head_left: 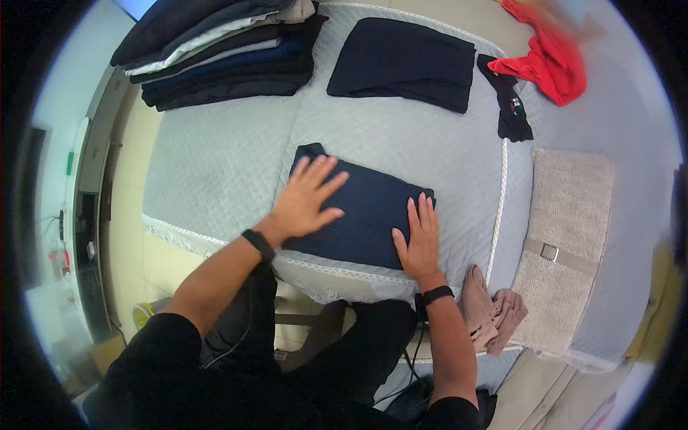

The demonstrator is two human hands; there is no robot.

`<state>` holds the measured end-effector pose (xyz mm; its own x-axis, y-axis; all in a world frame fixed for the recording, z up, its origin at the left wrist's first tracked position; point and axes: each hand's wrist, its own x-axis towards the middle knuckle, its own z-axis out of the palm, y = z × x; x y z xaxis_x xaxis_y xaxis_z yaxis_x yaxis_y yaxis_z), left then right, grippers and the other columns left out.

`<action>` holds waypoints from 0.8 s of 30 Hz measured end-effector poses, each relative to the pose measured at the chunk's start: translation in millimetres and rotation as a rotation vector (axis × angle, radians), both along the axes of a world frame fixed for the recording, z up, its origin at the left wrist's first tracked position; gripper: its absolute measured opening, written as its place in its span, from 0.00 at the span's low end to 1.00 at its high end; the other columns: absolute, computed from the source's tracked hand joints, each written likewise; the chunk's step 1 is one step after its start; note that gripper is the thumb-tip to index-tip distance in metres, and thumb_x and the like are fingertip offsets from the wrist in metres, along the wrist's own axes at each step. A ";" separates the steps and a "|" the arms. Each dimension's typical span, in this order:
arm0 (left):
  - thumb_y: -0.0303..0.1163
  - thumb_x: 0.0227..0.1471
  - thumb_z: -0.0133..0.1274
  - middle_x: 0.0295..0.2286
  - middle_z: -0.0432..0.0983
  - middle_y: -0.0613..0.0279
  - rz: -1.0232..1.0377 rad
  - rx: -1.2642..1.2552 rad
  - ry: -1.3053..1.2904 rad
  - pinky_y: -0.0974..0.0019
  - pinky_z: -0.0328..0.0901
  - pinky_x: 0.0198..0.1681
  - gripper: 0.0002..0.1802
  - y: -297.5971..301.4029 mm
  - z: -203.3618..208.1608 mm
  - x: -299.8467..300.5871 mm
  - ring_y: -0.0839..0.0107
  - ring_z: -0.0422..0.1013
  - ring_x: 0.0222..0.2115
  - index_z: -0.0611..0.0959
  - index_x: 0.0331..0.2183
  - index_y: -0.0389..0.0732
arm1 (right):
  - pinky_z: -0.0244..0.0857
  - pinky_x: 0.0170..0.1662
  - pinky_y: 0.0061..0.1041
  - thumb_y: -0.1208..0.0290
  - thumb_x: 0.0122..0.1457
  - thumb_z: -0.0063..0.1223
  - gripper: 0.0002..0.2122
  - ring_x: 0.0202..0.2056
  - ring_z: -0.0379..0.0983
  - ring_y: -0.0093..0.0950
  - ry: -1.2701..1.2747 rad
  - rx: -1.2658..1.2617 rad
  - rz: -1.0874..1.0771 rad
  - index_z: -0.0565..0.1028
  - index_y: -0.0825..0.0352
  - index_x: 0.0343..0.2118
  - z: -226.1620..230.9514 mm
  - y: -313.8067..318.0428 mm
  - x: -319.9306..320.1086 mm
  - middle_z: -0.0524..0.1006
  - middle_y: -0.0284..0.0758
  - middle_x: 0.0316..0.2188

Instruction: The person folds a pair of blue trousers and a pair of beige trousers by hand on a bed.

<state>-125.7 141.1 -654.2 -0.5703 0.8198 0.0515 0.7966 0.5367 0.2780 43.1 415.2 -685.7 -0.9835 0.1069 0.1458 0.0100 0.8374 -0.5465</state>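
Note:
A folded dark navy garment (365, 208) lies in front of me on a light grey quilted cover (222, 165). My left hand (308, 197) rests flat on its left part, fingers spread. At its right edge, my right hand (421, 240) lies flat with the fingers stretched out and the thumb apart. Neither hand grips anything. The garment's exact kind cannot be made out. Beyond it, toward the far edge, lies another folded dark garment (405, 64).
A tall stack of folded clothes (229, 64) stands at the far left. Black socks (510, 107) and a red cloth (555, 64) lie far right. A beige cushion (566, 222) with a buckled strap and a crumpled pinkish-brown cloth (487, 308) lie to the right.

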 end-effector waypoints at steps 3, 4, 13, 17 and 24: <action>0.55 0.61 0.51 0.69 0.50 0.48 0.079 -0.034 -0.017 0.42 0.39 0.72 0.42 -23.4 -6.7 -18.7 0.49 0.46 0.71 0.63 0.69 0.46 | 0.40 0.72 0.51 0.60 0.63 0.55 0.33 0.72 0.46 0.50 -0.018 0.009 0.001 0.61 0.67 0.69 -0.4 -0.5 -2.1 0.53 0.50 0.72; 0.55 0.61 0.50 0.69 0.50 0.47 0.070 -0.014 -0.028 0.43 0.39 0.73 0.42 -23.8 -11.7 -21.2 0.50 0.46 0.71 0.61 0.69 0.46 | 0.40 0.72 0.51 0.60 0.63 0.55 0.33 0.72 0.46 0.50 -0.026 0.008 0.002 0.61 0.67 0.69 -1.6 0.3 -2.2 0.53 0.50 0.72; 0.51 0.60 0.50 0.70 0.46 0.41 0.039 0.119 -0.125 0.41 0.35 0.73 0.45 -24.6 -28.2 -30.9 0.44 0.42 0.71 0.57 0.69 0.35 | 0.41 0.71 0.52 0.60 0.62 0.56 0.33 0.71 0.47 0.53 0.007 -0.012 0.004 0.62 0.67 0.68 -8.2 4.5 -4.8 0.54 0.51 0.71; 0.51 0.62 0.49 0.69 0.50 0.43 0.049 0.129 -0.053 0.43 0.40 0.72 0.43 -27.2 -24.5 -29.3 0.45 0.46 0.70 0.59 0.68 0.37 | 0.42 0.71 0.52 0.60 0.62 0.56 0.33 0.71 0.48 0.53 0.019 0.001 0.018 0.63 0.68 0.68 -1.8 3.9 -4.7 0.55 0.51 0.71; 0.46 0.61 0.54 0.68 0.50 0.40 0.139 0.108 -0.039 0.44 0.46 0.71 0.42 -31.3 -2.1 -7.2 0.43 0.50 0.68 0.60 0.68 0.37 | 0.43 0.71 0.51 0.58 0.63 0.58 0.35 0.71 0.48 0.54 -0.008 -0.070 -0.075 0.60 0.70 0.68 23.8 -7.8 -2.4 0.55 0.57 0.69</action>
<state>-133.0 109.8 -656.3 -0.6811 0.7238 0.1103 0.7042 0.6063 0.3696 40.7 407.4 -661.9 -0.9735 0.1899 0.1275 0.0758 0.7940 -0.6032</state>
